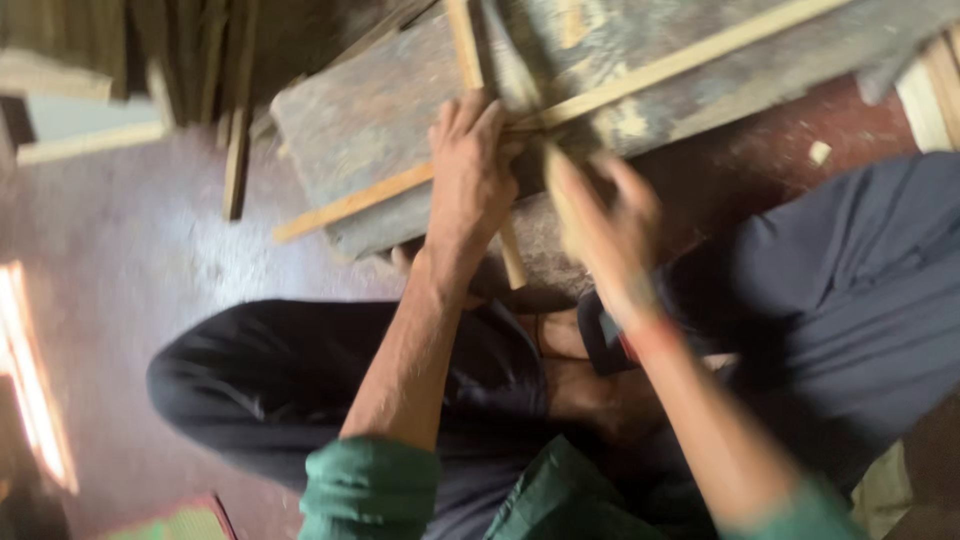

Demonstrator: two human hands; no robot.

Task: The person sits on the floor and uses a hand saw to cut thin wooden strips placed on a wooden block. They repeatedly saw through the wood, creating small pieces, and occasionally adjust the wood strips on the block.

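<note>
two thin wooden strips cross on the worn grey board (380,130), and both hands meet right at that crossing: the left hand (470,175) lies palm down, fingers curled over the long strip (640,75), whose axis runs from lower left up to upper right. the short strip (512,255) runs nearly upright, toward the person's lap, passing just beside the left hand. the right hand (610,225) is blurred, just right of the crossing; i cannot tell whether it grips anything.
</note>
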